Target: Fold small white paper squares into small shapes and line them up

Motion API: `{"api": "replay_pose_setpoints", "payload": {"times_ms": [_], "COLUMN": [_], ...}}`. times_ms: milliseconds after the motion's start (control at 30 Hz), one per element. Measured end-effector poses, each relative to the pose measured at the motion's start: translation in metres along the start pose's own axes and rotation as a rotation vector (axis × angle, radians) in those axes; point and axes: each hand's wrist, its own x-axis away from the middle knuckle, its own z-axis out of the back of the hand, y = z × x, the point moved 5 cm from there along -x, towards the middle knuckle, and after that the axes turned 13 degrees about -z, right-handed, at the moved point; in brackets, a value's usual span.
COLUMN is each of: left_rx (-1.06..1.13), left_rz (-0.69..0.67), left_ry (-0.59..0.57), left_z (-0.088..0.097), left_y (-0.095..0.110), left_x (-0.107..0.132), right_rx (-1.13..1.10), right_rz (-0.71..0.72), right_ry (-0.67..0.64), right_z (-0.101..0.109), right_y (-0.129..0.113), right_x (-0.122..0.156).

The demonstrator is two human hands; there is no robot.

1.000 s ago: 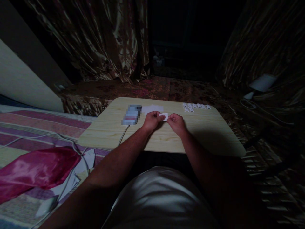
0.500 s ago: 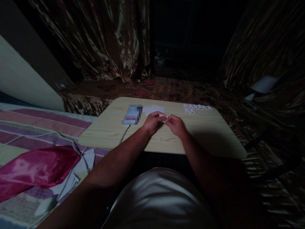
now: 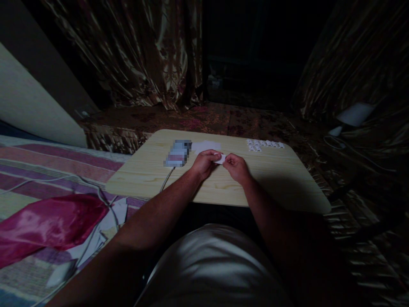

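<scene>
Between my hands, above the middle of the wooden table (image 3: 153, 179), is a small piece of white paper (image 3: 220, 159). My left hand (image 3: 206, 164) pinches its left side, thumb on top. The fingers of my right hand (image 3: 236, 166) are closed on the paper's right edge. Just beyond my left hand lie more white paper pieces (image 3: 206, 146), flat on the tabletop. Several small folded white papers (image 3: 268, 144) sit in two short rows at the table's far right.
A pixelated phone-like device (image 3: 178, 154) with a cable (image 3: 166, 179) lies left of my hands. On the striped bed (image 3: 92, 170) are a pink satin cloth (image 3: 54, 221), papers and a white charger-like block (image 3: 60, 273). A white lamp (image 3: 356, 114) stands at right, near curtains.
The paper between my hands now shows a larger flat face, and my right fingers have shifted slightly to its right edge. Everything else stays in place.
</scene>
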Motion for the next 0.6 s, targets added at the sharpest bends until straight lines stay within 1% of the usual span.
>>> {"api": "replay_pose_setpoints", "payload": {"times_ms": [267,433,600], "left_rx": [0.016,0.038,-0.054], "left_rz": [0.015,0.045,0.008], "left_ry": [-0.011,0.005,-0.042], "left_z": [-0.0001,-0.0016,-0.0053], "left_y": [0.0004,0.0023,0.0026], "left_x": [-0.0014,-0.0018,0.0018], "right_rx": [-0.032,-0.079,-0.118], "right_rz": [0.016,-0.057,-0.095], "right_ry": [0.013,0.023,0.014], "right_z": [0.0010,0.0047,0.0065], "right_y": [0.0008,-0.0012,-0.0042], "right_x": [0.0001,0.0017,0.0036]}}
